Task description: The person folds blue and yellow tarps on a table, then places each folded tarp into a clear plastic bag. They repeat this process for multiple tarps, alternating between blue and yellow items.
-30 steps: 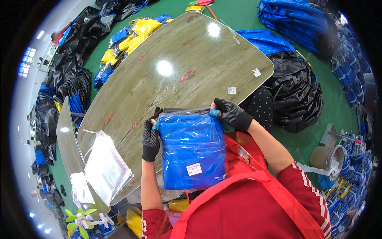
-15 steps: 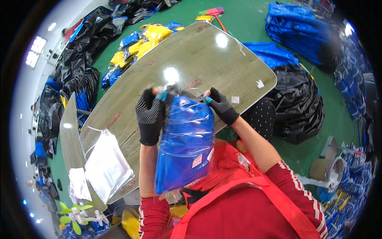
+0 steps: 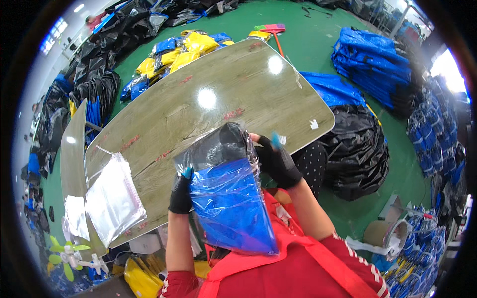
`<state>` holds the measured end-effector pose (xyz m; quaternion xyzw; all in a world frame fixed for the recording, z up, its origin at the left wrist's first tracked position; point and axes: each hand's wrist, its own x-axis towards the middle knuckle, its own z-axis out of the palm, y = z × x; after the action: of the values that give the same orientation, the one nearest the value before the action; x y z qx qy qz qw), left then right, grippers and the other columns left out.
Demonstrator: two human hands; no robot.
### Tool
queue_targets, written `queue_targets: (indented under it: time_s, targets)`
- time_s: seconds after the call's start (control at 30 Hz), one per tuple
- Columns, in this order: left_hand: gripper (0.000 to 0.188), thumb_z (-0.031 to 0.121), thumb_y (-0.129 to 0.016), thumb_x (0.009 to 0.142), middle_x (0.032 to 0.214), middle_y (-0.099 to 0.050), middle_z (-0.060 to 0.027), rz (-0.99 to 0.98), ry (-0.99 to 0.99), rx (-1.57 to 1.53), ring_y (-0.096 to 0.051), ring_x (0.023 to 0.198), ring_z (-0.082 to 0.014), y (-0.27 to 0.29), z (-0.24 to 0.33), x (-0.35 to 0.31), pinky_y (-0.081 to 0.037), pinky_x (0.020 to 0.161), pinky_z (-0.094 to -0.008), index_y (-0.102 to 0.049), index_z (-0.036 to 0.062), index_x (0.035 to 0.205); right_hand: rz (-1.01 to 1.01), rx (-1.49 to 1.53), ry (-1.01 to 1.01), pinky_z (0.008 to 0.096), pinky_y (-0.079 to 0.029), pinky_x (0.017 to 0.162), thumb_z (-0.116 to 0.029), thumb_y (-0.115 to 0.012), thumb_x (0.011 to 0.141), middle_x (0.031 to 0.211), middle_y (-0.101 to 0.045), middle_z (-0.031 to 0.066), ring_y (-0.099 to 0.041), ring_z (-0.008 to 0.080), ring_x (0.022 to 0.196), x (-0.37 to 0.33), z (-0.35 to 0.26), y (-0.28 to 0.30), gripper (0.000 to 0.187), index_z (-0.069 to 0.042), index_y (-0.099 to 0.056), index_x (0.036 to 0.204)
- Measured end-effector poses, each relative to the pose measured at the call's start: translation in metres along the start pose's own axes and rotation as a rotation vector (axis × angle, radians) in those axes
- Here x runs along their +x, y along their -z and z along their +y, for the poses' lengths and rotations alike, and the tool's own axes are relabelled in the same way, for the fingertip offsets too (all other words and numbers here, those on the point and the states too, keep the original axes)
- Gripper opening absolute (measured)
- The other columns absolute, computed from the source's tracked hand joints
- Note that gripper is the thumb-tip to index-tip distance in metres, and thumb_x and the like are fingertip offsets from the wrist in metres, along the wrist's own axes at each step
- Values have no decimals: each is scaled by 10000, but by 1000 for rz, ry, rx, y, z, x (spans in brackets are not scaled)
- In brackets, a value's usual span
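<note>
A worker's two gloved hands stand apart at a folded blue-and-black sheet pack in clear, crinkled plastic [image 3: 228,198], tilted at the centre of the frame in front of a curved, wood-grain tabletop [image 3: 268,99]. The left hand in a black knit glove [image 3: 181,193] clamps the pack's left edge, thumb on top; the right hand in a matching glove [image 3: 278,161] is at its upper right edge, its grip too blurred to tell. Folding looks done and the plastic is on; whether its mouth is closed cannot be told. Flat, shiny, apparently unfilled plastic bags [image 3: 114,193] lie at lower left, suggesting more packs remain, while yellow-and-blue plastic-wrapped bundles [image 3: 198,44], seemingly finished, are heaped at upper left.
</note>
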<state>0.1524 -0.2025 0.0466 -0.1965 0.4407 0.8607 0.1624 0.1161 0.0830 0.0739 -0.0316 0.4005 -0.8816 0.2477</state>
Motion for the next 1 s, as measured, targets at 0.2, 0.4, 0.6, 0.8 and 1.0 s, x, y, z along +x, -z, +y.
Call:
queue_targets:
  time_s: [0.2,0.4,0.6,0.8,1.0]
  targets:
    - [477,194,-802,751,1072,-645,-97,211,-713,683,-612,937,-189,-62,-3,-20,-492,840,-311,-582,18,1136,400,-745,388,305,-471,897,-315,-802,761,1266,-534,165,-575,227,1059,-20,0,-15,805,23,-390,1364]
    - [532,451,-581,927,1128,-616,-110,23,-521,151,-612,1009,-209,-59,-6,-32,-470,928,-338,-505,40,1258,619,-642,494,297,-494,761,-308,-488,1008,924,-673,65,-605,143,826,-15,3,-24,380,35,-630,1086]
    - [447,427,-568,861,1032,-637,-162,-264,-510,148,-623,963,-287,-66,61,-39,-523,853,-423,-585,7,1013,438,-315,729,307,-488,897,-265,-543,982,1090,-663,86,-611,157,996,-24,-44,-80,336,10,-657,1138]
    - [417,325,-430,1005,1175,-624,-175,411,-1432,880,-589,1076,-302,-142,107,-32,-460,960,-420,-575,-29,1168,361,-449,1062,272,-463,826,-315,-479,1010,918,-662,67,-581,120,882,23,-124,-102,376,22,-636,1063]
    - [344,244,-465,1010,1077,-657,-122,458,-1625,831,-604,977,-215,-153,137,2,-459,907,-342,-621,-38,1130,577,-537,1166,297,-473,727,-310,-501,999,856,-641,87,-561,134,803,45,-156,-106,370,39,-619,1028]
